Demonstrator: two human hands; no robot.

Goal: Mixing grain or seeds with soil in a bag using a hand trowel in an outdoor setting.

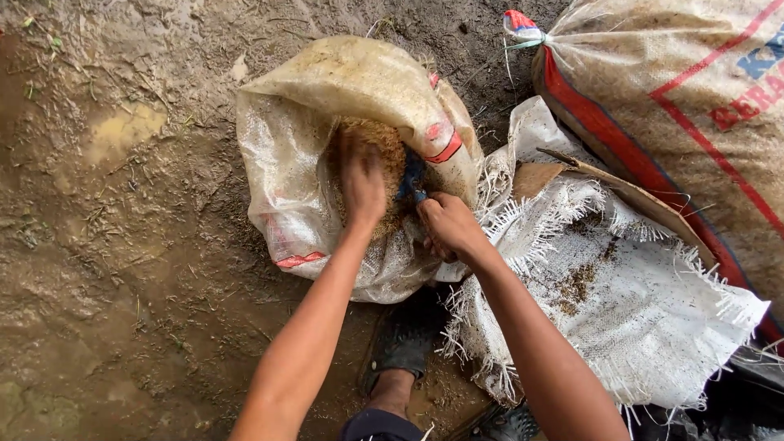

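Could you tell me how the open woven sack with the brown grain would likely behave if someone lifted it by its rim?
The open sack looks thin and creased, so it would probably sag floppily. The grain inside is loose, so it would likely shift and spill from the wide mouth.

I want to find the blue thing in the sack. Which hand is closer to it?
Right. The right hand grips the sack's rim just below the blue thing, nearly touching it. The left hand is deeper in the sack, on the brown husks, beside it.
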